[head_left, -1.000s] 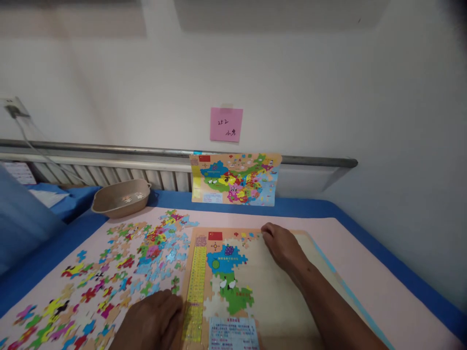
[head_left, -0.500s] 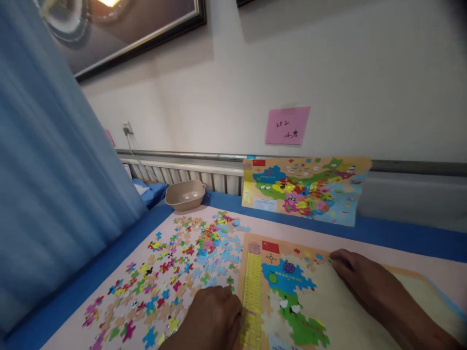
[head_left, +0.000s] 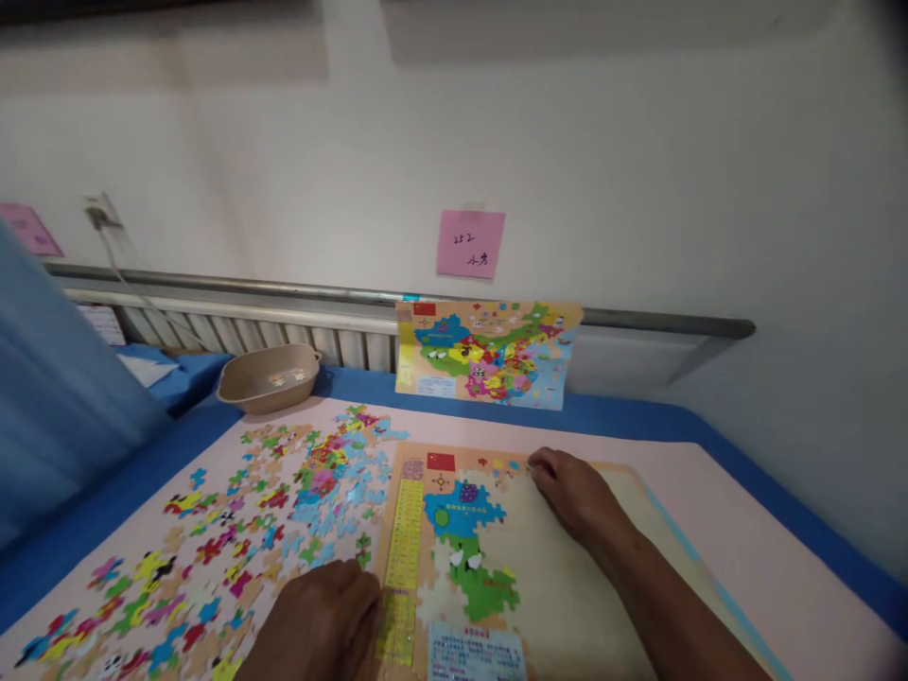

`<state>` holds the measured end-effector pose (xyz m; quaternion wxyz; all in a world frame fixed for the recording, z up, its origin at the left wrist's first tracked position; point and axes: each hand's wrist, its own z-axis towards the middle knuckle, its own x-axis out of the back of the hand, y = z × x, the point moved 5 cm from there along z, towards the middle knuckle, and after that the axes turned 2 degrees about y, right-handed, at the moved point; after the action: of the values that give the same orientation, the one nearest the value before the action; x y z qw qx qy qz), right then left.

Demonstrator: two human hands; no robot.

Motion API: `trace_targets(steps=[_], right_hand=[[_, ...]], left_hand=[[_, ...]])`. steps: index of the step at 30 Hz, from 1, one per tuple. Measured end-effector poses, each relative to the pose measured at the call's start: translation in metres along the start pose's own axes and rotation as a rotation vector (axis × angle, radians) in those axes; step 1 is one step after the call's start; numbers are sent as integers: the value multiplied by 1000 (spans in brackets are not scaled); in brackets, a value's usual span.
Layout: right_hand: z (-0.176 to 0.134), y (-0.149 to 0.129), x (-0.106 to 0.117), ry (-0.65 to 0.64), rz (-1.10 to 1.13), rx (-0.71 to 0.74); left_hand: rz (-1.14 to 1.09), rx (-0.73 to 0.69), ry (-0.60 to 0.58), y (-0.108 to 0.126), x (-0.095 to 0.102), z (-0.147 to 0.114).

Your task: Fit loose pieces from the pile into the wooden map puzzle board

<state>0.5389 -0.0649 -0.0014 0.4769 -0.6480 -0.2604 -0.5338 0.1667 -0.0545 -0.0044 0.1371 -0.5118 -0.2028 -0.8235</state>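
A partly filled map jigsaw board (head_left: 567, 586) lies in front of me, its joined pieces along the left side and top left. My right hand (head_left: 574, 492) is closed in a pinch at the board's top edge, where the row of joined pieces ends; a bit of a puzzle piece shows at its fingertips. Beside the board's left edge, my left hand (head_left: 319, 615) rests with curled fingers, and whatever it may hold is hidden. Just above that hand lies a piece with a green tree (head_left: 363, 549). Many loose puzzle pieces (head_left: 237, 553) spread to the left.
A map picture sheet (head_left: 489, 355) stands against the wall rail (head_left: 659, 323) behind the board. A beige basin (head_left: 270, 378) with a few pieces in it sits at the back left. A blue curtain (head_left: 63, 397) hangs at the left. A pink note (head_left: 470, 244) is on the wall.
The view has turned to the right, so everything appears further left. Both hands keep about the same places against the board, the right still at its top edge.
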Motion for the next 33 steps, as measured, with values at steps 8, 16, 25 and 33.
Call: trace_targets(steps=[8,16,25,33], right_hand=[[0,-2,0,5,13,-17],[-1,-1,2,6,29,-16],[-1,2,7,30,56,-9],[15,26,-9,10,201,-1]], left_hand=[[34,-9,-4,0,2,0],[2,1,1,-4,1,-2],[-30,-6,12,-5,3,-1],[48,14,-10,11,11,7]])
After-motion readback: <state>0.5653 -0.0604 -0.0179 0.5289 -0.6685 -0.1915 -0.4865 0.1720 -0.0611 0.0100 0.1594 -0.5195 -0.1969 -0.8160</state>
